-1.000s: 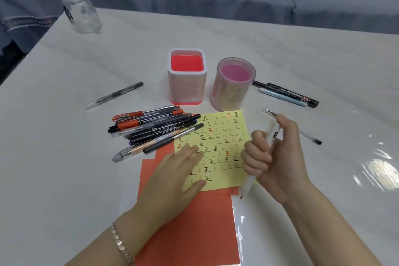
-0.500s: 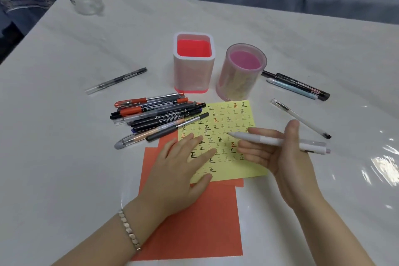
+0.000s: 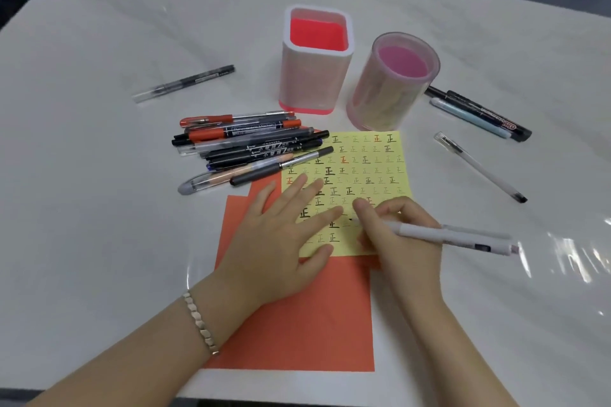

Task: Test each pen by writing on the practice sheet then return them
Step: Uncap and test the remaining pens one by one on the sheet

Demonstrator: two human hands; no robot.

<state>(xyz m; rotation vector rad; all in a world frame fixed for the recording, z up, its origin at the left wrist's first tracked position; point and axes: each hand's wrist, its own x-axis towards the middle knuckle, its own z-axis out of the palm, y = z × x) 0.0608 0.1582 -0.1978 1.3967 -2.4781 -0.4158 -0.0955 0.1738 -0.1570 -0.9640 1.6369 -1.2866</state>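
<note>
Evidently the practice sheet [image 3: 367, 168] is pressed flat by the left hand [image 3: 281, 231], fingers spread, so that it cannot slide. The white pen [image 3: 453, 236] is gripped for writing in the right hand [image 3: 396, 241], low on the sheet toward six o'clock. A pile of pens [image 3: 244, 149] lies at the sheet's ten o'clock.

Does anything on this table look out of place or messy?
Nothing looks spilled or broken. The odd part: the square pen holder and the round pen holder both look empty, while pens lie loose: a heap of pens left of the yellow practice sheet, a lone pen far left, three pens at right.
</note>
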